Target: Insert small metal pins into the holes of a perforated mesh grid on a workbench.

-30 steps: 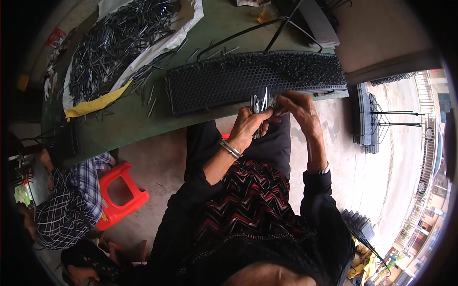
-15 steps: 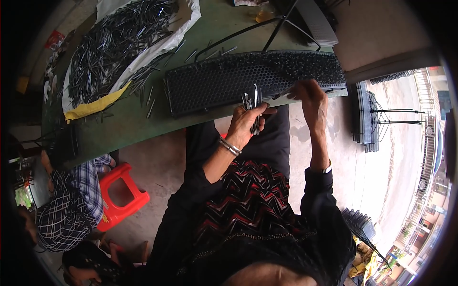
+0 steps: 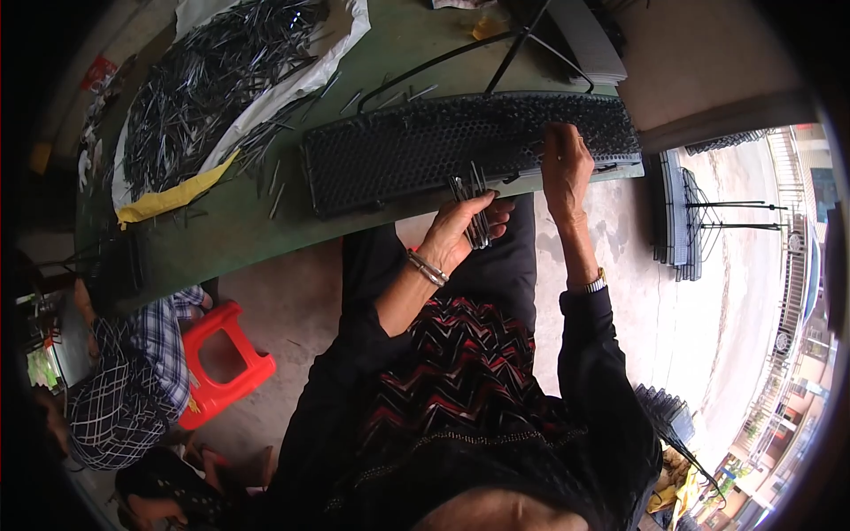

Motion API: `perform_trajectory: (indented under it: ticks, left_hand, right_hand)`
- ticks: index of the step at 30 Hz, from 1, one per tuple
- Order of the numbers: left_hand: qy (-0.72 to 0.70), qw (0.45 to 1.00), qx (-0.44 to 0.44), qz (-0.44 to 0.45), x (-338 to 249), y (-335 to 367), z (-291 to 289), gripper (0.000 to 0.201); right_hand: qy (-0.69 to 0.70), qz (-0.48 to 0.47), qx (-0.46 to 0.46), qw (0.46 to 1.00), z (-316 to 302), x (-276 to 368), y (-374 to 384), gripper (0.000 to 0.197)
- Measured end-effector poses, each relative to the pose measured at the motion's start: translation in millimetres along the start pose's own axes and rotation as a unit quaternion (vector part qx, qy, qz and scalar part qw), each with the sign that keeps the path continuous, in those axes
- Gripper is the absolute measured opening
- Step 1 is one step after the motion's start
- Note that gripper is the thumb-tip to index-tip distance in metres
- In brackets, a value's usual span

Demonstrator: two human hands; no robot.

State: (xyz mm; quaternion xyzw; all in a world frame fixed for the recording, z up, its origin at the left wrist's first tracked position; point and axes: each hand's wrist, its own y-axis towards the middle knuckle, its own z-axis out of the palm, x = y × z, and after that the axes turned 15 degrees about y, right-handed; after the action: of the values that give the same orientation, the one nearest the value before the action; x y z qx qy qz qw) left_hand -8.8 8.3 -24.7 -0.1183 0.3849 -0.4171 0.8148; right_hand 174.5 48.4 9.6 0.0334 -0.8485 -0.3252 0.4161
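A bundle of thin metal sticks [image 3: 475, 196] sits in my left hand [image 3: 459, 228], its thumb and fingers closed round them just in front of the table edge. Behind it lies a long black panel [image 3: 390, 164] full of small round holes. Dark pieces crowd the holes over its right part, while the left holes show bare. My right hand [image 3: 567, 173] is pinched over the panel's right half, close to its near edge. Whatever its fingertips hold is hidden under the hand.
A white sack [image 3: 329, 64] heaped with dark metal sticks [image 3: 217, 80] lies open at the table's left, loose sticks strewn beside it. Black rods [image 3: 496, 80] rise behind the panel. A red stool [image 3: 226, 363] and another person [image 3: 133, 380] are at the left, below the green table [image 3: 230, 252].
My right hand has moved up and slightly left, from the panel's near edge to over its holes. My left hand stays nearly in place with the bundle, its fingers slightly shifted.
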Motion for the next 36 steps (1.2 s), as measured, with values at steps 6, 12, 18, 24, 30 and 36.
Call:
perform_trajectory:
  ticks: [6, 12, 18, 24, 30, 36]
  left_hand:
    - [0.011, 0.999, -0.021, -0.023, -3, -5, 5, 0.019]
    - [0.015, 0.999, -0.037, -0.024, -1, -4, 2, 0.021]
    - [0.012, 0.999, -0.029, -0.012, 2, -5, 3, 0.020]
    - [0.020, 1.000, -0.017, -0.001, 2, -10, 6, 0.021]
    - [0.042, 0.999, -0.018, -0.007, 2, -13, 11, 0.024]
    - [0.061, 0.998, -0.012, -0.005, 0, -17, 14, 0.024]
  right_hand:
    - [-0.039, -0.006, -0.001, 0.999, -3, 1, 0, 0.008]
    - [-0.005, 0.036, 0.028, 0.999, -5, 4, -2, 0.006]
    - [-0.023, 0.009, 0.061, 0.998, -5, 2, 3, 0.007]
    - [-0.074, 0.019, 0.091, 0.993, -8, 7, 3, 0.009]
    - [-0.169, -0.001, 0.076, 0.983, -1, 4, -5, 0.014]
    - [-0.199, -0.053, 0.043, 0.978, 1, 2, -17, 0.023]
